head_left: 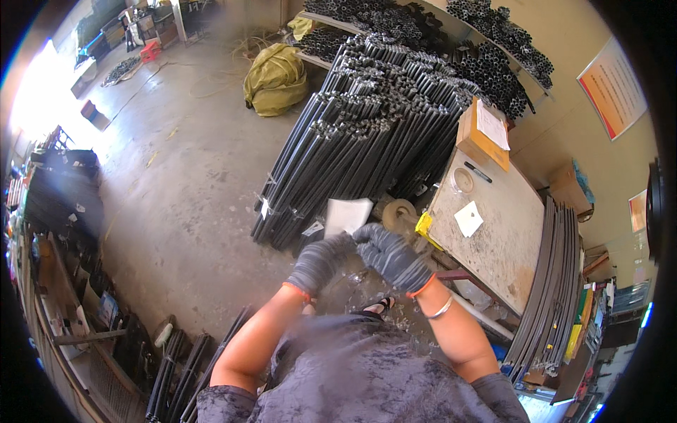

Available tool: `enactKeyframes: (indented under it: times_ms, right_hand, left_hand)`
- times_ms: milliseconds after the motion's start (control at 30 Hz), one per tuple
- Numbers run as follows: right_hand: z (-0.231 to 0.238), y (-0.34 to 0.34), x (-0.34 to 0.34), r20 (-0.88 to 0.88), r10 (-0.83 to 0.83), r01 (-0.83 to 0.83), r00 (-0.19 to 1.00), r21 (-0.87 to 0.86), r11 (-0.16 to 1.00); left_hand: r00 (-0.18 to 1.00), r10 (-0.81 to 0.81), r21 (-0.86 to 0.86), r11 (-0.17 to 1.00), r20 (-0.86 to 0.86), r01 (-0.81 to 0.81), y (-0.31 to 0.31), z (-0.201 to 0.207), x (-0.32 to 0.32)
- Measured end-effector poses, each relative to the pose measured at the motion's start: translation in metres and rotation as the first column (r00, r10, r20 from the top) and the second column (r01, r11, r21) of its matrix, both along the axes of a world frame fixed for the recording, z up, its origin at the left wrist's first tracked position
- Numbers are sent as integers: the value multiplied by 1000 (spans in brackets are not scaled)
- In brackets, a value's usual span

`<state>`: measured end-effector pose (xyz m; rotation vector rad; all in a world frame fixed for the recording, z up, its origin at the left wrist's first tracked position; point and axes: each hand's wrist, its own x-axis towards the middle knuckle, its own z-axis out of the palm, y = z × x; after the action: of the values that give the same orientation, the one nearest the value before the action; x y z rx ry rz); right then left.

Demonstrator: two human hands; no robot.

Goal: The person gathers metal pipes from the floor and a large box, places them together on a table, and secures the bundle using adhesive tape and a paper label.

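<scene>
A white sheet of paper (347, 213) stands up from between my gloved fingertips, in front of my body. My left hand (321, 262), in a grey knitted glove with an orange cuff, is closed at the lower edge of the paper. From the right, my right hand (393, 256), in a matching glove, closes its bent fingers at the paper's lower right corner. The fingertips of both hands nearly meet and are a little blurred. Just beyond the paper stands a large stack of dark metal tubes (352, 148), bundled and leaning.
To the right is a worn table (493, 233) with a tape roll (462, 180), a black marker (478, 172), a white card (468, 219) and a cardboard box (474, 134). Shelves of tubes (493, 77) line the back. A yellow-green sack (276, 81) sits on the floor; more tubes (173, 374) lie lower left.
</scene>
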<state>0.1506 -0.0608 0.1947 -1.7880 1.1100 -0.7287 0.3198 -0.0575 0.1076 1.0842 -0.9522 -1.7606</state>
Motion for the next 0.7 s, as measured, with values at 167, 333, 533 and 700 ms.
enactKeyframes:
  times_ms: [167, 333, 533, 700]
  right_hand:
    - [70, -64, -15, 475, -158, 9, 866, 301, 954]
    - [98, -99, -52, 698, -182, 517, 693, -304, 801]
    - [40, -9, -13, -138, -219, 64, 966, -694, 717]
    - [4, 13, 6, -363, -57, -59, 930, -300, 952]
  left_hand:
    - [719, -102, -465, 699, 687, 543, 4, -14, 1]
    - [984, -127, 40, 990, -125, 133, 7, -4, 14]
    - [981, -114, -64, 992, -158, 105, 16, 2, 8]
    - [991, -76, 24, 997, -108, 79, 22, 36, 2]
